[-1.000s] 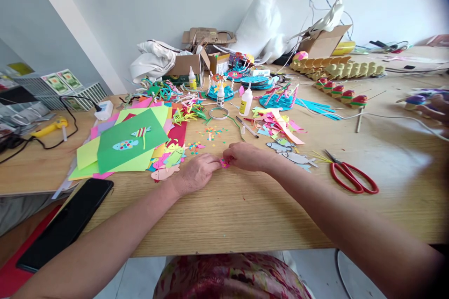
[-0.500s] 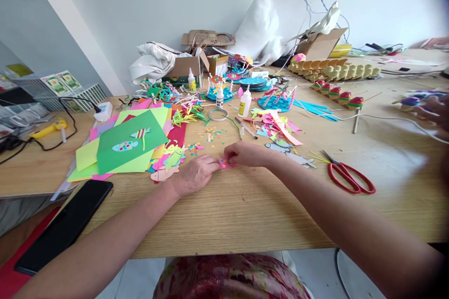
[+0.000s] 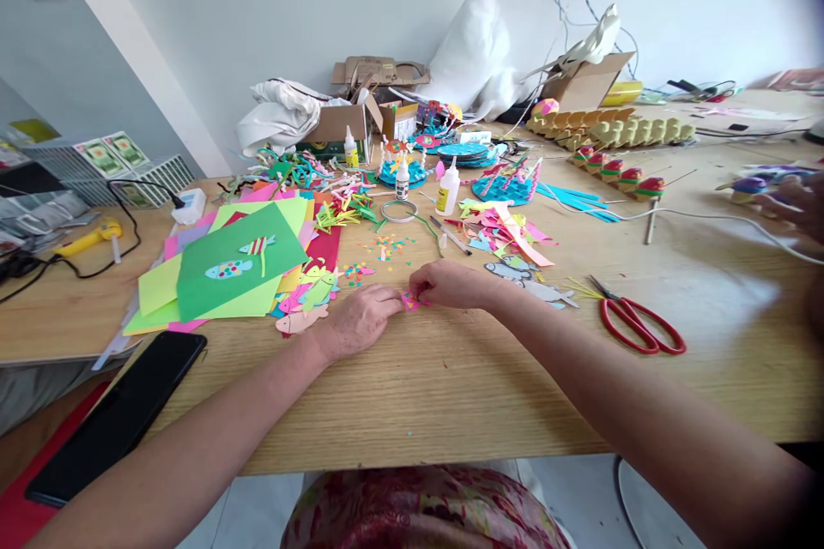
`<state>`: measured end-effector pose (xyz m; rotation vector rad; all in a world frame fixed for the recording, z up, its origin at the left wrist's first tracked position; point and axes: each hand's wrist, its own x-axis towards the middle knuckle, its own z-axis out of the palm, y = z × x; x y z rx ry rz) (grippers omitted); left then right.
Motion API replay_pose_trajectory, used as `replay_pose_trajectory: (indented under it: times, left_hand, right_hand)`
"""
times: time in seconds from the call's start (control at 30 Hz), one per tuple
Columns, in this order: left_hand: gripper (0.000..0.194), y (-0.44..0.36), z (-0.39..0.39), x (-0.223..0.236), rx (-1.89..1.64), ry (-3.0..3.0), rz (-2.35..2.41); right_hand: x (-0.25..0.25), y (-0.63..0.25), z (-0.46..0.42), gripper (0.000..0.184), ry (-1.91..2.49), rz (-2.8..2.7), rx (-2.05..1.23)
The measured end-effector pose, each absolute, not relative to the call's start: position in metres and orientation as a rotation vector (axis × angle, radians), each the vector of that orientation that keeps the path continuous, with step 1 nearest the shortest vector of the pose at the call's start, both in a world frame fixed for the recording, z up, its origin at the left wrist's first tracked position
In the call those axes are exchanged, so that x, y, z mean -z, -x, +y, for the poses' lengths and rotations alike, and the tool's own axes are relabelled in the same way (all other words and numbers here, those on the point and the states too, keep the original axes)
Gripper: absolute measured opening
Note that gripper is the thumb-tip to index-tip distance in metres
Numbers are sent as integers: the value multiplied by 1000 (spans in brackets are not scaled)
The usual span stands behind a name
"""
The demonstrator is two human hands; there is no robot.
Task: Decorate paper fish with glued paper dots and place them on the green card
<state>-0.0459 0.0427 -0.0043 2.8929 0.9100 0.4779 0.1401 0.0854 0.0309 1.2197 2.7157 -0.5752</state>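
A small pink paper cutout (image 3: 409, 302) with coloured specks lies on the wooden table (image 3: 412, 386) between my hands. My left hand (image 3: 364, 320) holds its left edge down with the fingertips pressed together. Over its right part, my right hand (image 3: 447, 284) is closed in a pinch; the fingertips are turned away, so what they hold is hidden. Just beyond are tiny coloured paper dots (image 3: 356, 274). Paper fish cutouts (image 3: 302, 320) lie beside my left hand, and grey fish cutouts (image 3: 547, 292) lie to the right of my right hand.
Red-handled scissors (image 3: 637, 324) lie at right. Glue bottles (image 3: 447, 191), a pen (image 3: 455, 237) and a tape ring (image 3: 399, 212) are farther back. Coloured sheets (image 3: 193, 274) and a black phone (image 3: 122, 412) are at left. Another person's hand (image 3: 795, 202) shows at the right edge.
Both hands stay at the pink cutout with almost no movement. The whole view has shifted very slightly.
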Motion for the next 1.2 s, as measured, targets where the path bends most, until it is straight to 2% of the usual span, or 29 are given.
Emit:
replay_pose_trajectory:
  times: [0.13, 0.3, 0.47, 0.63, 0.83, 1.03, 1.2]
  left_hand:
    - [37, 46, 42, 3, -487, -2876, 909]
    - [38, 45, 41, 1, -490, -2874, 896]
    - [37, 45, 42, 2, -495, -2869, 926]
    - [36, 46, 42, 3, -500, -2880, 904]
    - [37, 45, 41, 2, -489, -2872, 909]
    - [36, 45, 41, 2, -502, -2885, 899]
    - [37, 45, 41, 1, -511, -2887, 905]
  right_hand:
    - [-31, -139, 85, 24, -1274, 2716, 449]
    - [-29, -142, 87, 24, -1205, 2725, 642]
    - [-30, -141, 86, 25, -1240, 2737, 507]
    - [-30, -147, 89, 23, -1236, 2716, 716]
    - [-26, -147, 89, 23, -1164, 2794, 521]
    - [-27, -152, 90, 20, -1233, 2744, 785]
    - [-27, -145, 87, 22, -1212, 2783, 576]
